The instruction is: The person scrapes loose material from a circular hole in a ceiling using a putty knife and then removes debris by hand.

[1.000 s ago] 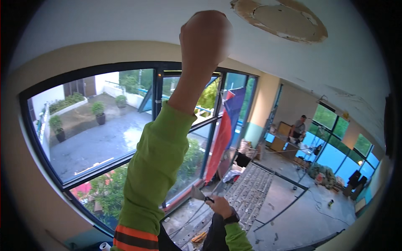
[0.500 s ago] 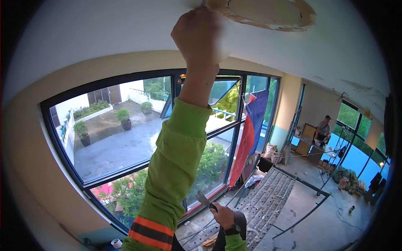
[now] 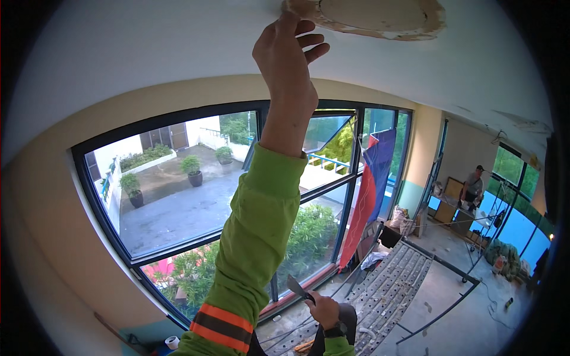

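Observation:
My left hand (image 3: 288, 56) is raised to the ceiling. Its uppermost fingertip touches the left end of a rough-edged oval patch (image 3: 374, 16), pale inside with a brown, torn-looking rim. The other fingers are loosely bent and apart; the thumb is hidden. Low in the middle, my right hand (image 3: 324, 311) is wrapped round the dark handle of a putty knife (image 3: 296, 287). Its wide blade points up and to the left, well below the ceiling.
Beneath me lies a perforated metal scaffold platform (image 3: 386, 283) beside a metal frame (image 3: 440, 261). Large black-framed windows (image 3: 172, 178) line the left, with a red and blue cloth (image 3: 368, 196) hanging alongside. A person (image 3: 473, 185) is at the far right, near green sacks (image 3: 503, 256).
The fingers of my left hand have spread from a closed fist, while the hand stays at the patch's left end. The room has shifted slightly rightward in view. My right hand keeps the putty knife low.

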`<state>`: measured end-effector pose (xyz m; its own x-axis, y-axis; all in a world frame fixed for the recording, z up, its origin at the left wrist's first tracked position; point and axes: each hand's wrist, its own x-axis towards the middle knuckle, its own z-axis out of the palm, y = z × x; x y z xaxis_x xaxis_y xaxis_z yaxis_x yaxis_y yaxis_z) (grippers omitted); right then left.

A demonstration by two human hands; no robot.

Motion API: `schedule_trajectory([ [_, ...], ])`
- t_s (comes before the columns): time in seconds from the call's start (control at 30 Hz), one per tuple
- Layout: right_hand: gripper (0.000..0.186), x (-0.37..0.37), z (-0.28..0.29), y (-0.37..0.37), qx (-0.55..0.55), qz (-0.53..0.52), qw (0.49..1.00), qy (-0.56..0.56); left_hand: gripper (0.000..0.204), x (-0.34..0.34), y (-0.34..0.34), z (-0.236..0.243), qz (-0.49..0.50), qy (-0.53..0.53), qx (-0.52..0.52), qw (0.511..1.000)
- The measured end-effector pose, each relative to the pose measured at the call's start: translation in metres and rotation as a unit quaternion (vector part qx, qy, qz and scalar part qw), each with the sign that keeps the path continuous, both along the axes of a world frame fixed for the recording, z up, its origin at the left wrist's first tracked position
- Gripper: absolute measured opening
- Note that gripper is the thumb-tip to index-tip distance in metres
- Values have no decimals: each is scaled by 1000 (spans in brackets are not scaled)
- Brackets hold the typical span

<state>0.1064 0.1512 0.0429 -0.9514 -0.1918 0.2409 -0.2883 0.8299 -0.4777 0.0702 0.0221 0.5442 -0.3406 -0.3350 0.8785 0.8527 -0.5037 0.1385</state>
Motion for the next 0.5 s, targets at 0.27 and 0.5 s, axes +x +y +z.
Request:
schedule_trajectory([
  [0.27, 36, -2, -2, 1, 19, -7, 1000, -14, 18, -5, -3, 4, -30, 19, 14, 999],
  [0.5, 35, -1, 1, 0, 27, -2, 999, -22, 11, 2, 0, 6, -208, -11, 41, 977],
])
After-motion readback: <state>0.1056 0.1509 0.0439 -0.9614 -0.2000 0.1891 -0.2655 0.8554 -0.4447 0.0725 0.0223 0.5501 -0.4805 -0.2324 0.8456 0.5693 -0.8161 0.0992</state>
